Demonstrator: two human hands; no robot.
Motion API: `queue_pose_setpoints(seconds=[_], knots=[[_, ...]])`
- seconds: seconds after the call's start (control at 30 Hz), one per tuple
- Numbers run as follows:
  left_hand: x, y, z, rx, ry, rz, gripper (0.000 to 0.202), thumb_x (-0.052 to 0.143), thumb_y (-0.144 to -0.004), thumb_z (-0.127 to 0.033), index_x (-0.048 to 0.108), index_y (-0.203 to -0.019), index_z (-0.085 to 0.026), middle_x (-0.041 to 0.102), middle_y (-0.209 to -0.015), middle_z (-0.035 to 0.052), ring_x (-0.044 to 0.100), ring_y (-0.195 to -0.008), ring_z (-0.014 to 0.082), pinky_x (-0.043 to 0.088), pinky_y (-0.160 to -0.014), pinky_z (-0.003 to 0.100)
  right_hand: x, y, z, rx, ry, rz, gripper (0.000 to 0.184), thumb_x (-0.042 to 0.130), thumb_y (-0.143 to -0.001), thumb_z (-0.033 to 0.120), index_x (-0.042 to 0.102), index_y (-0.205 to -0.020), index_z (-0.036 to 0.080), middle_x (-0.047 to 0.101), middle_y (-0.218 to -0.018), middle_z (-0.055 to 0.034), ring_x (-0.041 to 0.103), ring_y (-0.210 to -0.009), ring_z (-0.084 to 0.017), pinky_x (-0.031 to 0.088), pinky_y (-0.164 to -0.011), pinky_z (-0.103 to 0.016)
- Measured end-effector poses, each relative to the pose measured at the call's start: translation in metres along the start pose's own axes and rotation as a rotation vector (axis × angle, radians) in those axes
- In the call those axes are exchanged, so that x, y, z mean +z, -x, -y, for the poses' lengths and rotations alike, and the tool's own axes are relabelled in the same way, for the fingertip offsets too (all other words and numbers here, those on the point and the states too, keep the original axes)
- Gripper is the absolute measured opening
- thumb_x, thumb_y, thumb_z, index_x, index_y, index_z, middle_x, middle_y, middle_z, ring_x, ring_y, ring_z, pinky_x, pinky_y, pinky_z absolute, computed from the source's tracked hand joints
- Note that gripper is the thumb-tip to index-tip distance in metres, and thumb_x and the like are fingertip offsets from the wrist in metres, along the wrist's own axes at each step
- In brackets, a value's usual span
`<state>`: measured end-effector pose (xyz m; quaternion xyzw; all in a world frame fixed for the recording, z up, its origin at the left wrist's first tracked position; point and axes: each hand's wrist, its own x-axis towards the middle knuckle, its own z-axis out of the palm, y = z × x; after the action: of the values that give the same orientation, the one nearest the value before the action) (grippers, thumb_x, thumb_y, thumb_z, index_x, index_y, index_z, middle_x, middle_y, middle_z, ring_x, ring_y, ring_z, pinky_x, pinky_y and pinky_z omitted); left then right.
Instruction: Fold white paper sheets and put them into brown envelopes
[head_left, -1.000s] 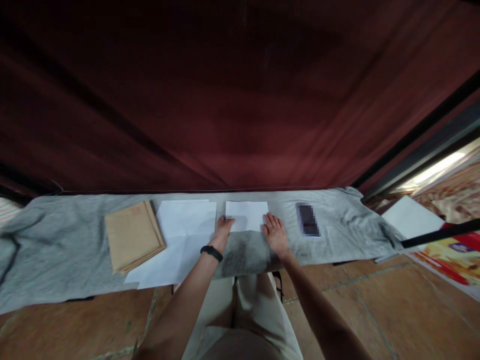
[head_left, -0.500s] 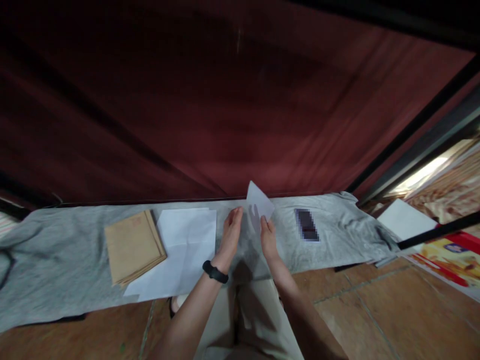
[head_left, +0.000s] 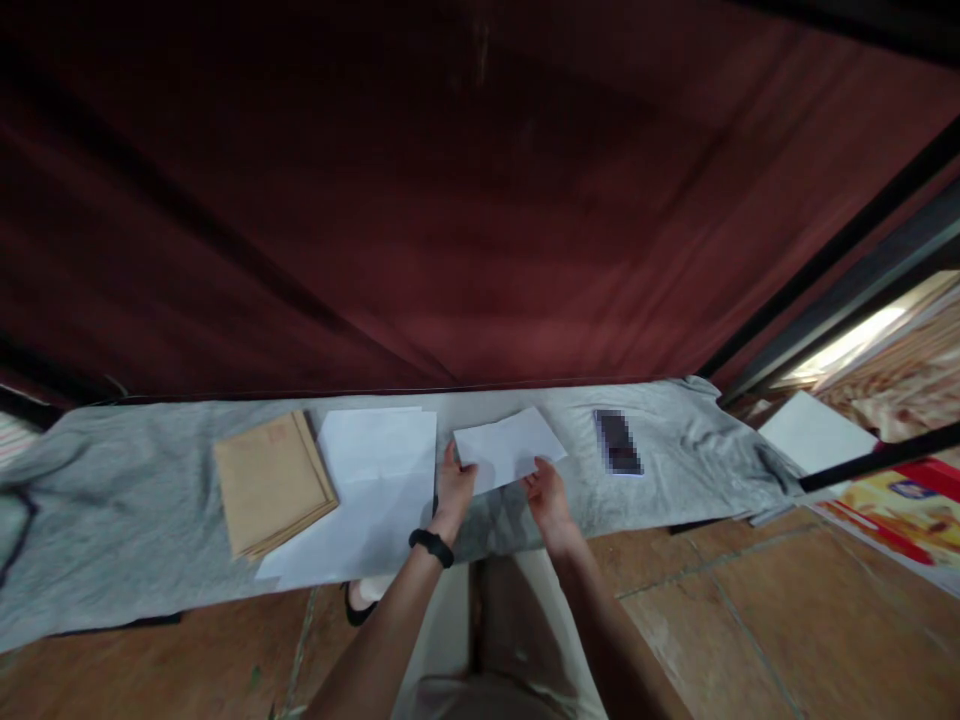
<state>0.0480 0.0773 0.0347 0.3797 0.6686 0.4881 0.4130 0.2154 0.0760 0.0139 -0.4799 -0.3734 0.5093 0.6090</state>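
Between my hands is a folded sheet of white paper (head_left: 508, 445), held nearly level just over the grey cloth (head_left: 495, 530). My left hand (head_left: 455, 485) pinches its left edge, thumb on top and the other fingers hidden beneath. At the lower right edge, my right hand (head_left: 547, 492) grips the paper with its fingers curled. Left of my left hand lie white paper sheets (head_left: 382, 490), creased across the middle. A stack of brown envelopes (head_left: 271, 480) rests partly on those sheets. To the right of my right hand, a dark phone (head_left: 619, 442) lies on the cloth, its screen blurred out.
A dark red fabric wall (head_left: 465, 250) rises behind the cloth-covered bench. On the right stand a black metal bar (head_left: 885, 460), a white panel (head_left: 817, 432) and a red and yellow printed box (head_left: 911, 510). Brown floor tiles (head_left: 697, 610) lie in front.
The folded paper has gone from upright in my right hand to nearly flat between both hands. My left hand, previously apart from it, has taken hold of its left edge.
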Motion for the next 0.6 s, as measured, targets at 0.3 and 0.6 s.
queue_pose_setpoints(seconds=[0.3, 0.6], knots=[[-0.012, -0.006, 0.010, 0.108, -0.486, -0.024, 0.076, 0.053, -0.077, -0.012, 0.040, -0.152, -0.011, 0.074, -0.115, 0.0142, 0.073, -0.099, 0.0302, 0.056, -0.092, 0.041, -0.059, 0.009, -0.001, -0.295, 0.760, -0.182, 0.054, 0.034, -0.097, 0.037, 0.044, -0.147, 0.017, 0.052, -0.146, -0.0168, 0.051, -0.135, -0.026, 0.048, -0.108, -0.045], [-0.014, 0.002, -0.008, 0.096, -0.590, 0.003, 0.066, 0.051, -0.086, -0.013, 0.040, -0.151, -0.012, 0.073, -0.117, 0.0136, 0.072, -0.100, 0.0280, 0.056, -0.090, 0.037, 0.000, -0.007, -0.004, -0.536, 1.418, 0.379, 0.054, 0.041, -0.104, 0.038, 0.040, -0.155, 0.020, 0.033, -0.164, -0.0120, 0.029, -0.152, -0.029, 0.026, -0.122, -0.051]])
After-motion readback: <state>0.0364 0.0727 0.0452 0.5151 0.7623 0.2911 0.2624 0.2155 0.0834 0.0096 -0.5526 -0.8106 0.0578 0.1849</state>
